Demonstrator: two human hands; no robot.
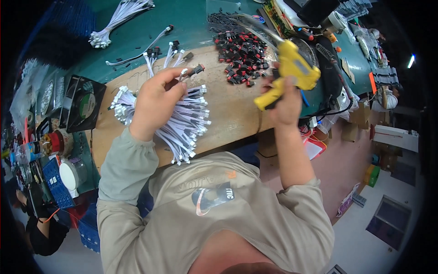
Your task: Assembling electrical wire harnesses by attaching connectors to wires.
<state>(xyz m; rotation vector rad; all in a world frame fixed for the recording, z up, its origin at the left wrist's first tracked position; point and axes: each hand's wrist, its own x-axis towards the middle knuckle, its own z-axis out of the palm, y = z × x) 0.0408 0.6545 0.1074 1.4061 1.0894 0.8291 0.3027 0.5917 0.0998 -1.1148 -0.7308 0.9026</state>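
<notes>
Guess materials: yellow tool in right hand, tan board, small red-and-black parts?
Yellow tool: probably moulded plastic, going by its even colour and rounded body; blur hides fine texture.
Tan board: likely wood or plywood, worn finish; tan tone and scuffed surface suggest it.
Red-and-black parts: likely hard plastic, judging by crisp two-colour blocks; any metal inside can't be told.

A black fan [85, 105] stands toward the left of the green worktop [182, 20], near a white-lidded tub [69, 175], with a cardboard box [360, 115] off right.

Green table [189, 20], wooden board [235, 109], cables [185, 125], small parts [239, 55]
</notes>
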